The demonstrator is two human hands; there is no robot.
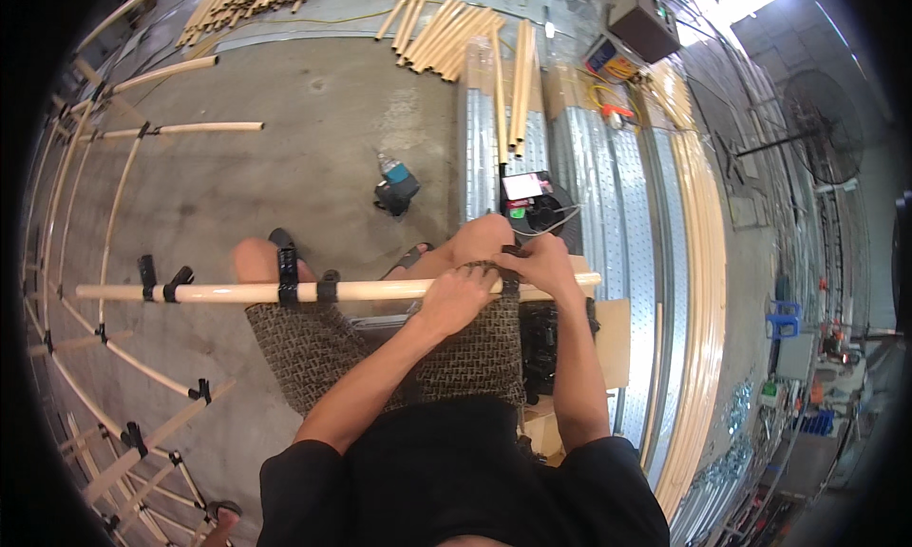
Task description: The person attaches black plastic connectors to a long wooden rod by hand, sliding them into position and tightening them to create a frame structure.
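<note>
Head view: grey workshop floor (313, 148) at upper left; at centre, left hand (457, 300) grips pale pipe (380, 290), right hand (543, 265) pinches black joint (510, 287).

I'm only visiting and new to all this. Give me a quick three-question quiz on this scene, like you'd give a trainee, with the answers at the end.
1. Multiple choice: what lies across the seated person's legs?
A) a ladder
B) a cream-coloured pipe
C) a broom
2. True or false: the right hand is nearer than the left hand to the pipe's right-hand end.
3. Fill the gap: the pipe joints fitted along that pipe are ___ in colour.

Key: 1. B; 2. true; 3. black.
</note>
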